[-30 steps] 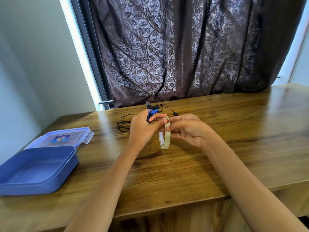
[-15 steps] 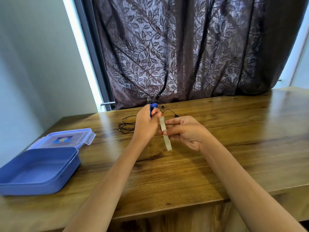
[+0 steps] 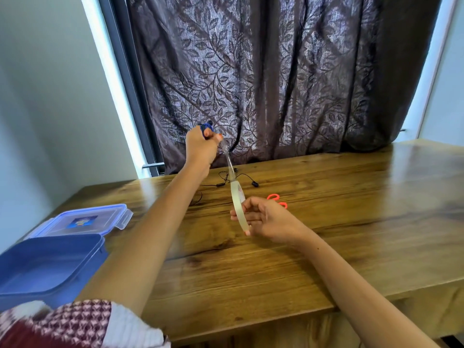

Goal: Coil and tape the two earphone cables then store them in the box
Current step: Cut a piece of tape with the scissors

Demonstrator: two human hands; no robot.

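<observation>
- Our left grip (image 3: 202, 148) is raised above the worktop (image 3: 326, 234), fingers curled round the coiled blue earphone (image 3: 206, 127).
- A clear tape strip (image 3: 229, 164) runs from it toward 5 o'clock to the tape roll (image 3: 238, 204), pinched in our right grip (image 3: 266, 218).
- The black earphone (image 3: 218, 184) lies loose on the worktop, at 12 o'clock from the roll.
- The open blue box (image 3: 50, 272) sits at 8 o'clock; orange scissors (image 3: 276, 197) lie just behind the right grip.

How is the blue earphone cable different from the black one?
The blue earphone cable is bunched in the left hand, high above the table; the black earphone cable lies loose and spread on the wood, with no hand on it. A tape strip stretches from the blue one to the tape roll in the right hand; the black one shows no tape of its own. Both are thin cables.
</observation>
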